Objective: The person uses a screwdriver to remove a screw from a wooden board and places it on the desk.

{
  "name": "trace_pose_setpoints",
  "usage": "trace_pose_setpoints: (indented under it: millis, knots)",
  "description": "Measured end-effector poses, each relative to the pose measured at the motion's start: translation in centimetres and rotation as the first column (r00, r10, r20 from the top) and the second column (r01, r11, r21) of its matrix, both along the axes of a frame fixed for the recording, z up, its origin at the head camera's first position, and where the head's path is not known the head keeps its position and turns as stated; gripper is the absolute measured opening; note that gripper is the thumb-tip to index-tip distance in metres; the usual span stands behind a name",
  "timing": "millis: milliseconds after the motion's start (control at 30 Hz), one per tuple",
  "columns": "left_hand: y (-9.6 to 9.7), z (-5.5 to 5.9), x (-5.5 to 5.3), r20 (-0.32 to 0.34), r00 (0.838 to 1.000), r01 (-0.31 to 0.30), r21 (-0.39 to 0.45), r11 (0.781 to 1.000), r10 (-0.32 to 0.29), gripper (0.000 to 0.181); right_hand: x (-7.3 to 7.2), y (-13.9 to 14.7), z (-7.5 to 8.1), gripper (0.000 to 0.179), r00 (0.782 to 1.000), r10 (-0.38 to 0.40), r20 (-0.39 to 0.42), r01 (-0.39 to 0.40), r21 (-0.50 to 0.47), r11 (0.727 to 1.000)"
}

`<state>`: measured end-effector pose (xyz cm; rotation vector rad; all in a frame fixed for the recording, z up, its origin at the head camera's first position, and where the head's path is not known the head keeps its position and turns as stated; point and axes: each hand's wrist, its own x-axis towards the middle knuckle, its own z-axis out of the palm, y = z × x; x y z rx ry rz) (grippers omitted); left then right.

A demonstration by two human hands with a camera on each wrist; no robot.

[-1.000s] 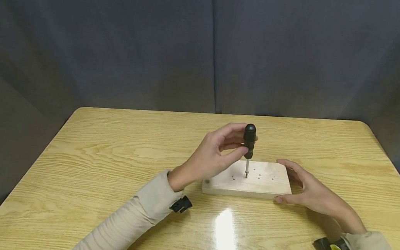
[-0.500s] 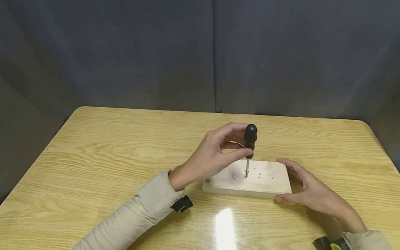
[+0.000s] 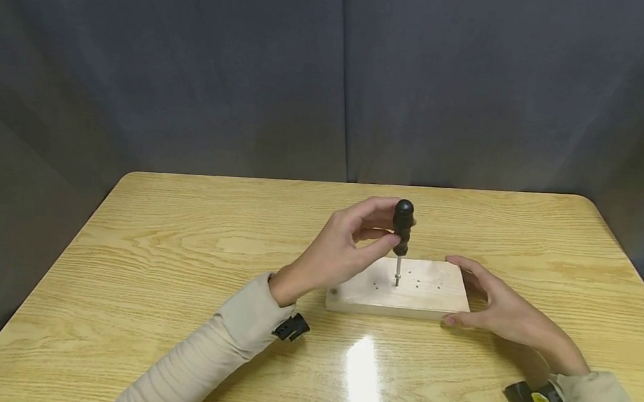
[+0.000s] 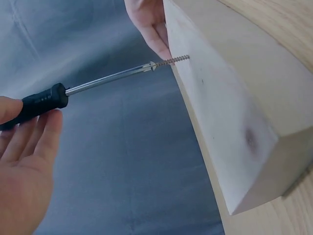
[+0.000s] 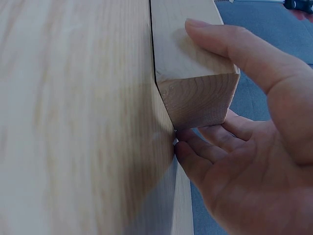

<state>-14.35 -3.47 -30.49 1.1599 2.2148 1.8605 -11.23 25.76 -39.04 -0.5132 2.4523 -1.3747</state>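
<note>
My left hand (image 3: 341, 252) holds a screwdriver (image 3: 403, 214) by its black handle, thumb on the near side and fingers behind. The screwdriver stands upright, and its metal shaft meets the head of a screw (image 4: 173, 60). That threaded screw's point is in the top face of a pale wooden block (image 3: 405, 300), with most of the thread showing above the wood. Around it are several small dark holes. The block lies flat on the table, its right end gripped by my right hand (image 3: 502, 310). In the right wrist view, the thumb presses one long side and the fingers reach the opposite side.
A wood-grain table (image 3: 184, 247) spreads under the block. Dark grey-blue cloth panels (image 3: 241, 77) rise behind the table and at its sides. Black devices (image 3: 292, 328) are strapped at both wrists, over beige sleeves (image 3: 199, 354).
My left thumb rolled across the screwdriver handle to the right, then came back to the left. The screwdriver stays upright on the screw; the block and my right hand hold their places.
</note>
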Motion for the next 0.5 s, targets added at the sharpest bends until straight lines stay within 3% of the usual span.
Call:
trace_pose_setpoints:
  millis: [300,500]
  knots:
    - [0.13,-0.19,-0.12,-0.021,1.000,0.003,0.018,1.000,-0.003,0.043,-0.03,0.07,0.05,0.096,1.000,0.003,-0.008,-0.003,0.005,1.000]
    - [0.28,-0.20,-0.02,-0.012,1.000,-0.027,0.005,1.000,0.027,0.042,-0.03,0.07,0.06,0.096,1.000,0.004,-0.020,-0.004,0.016,1.000]
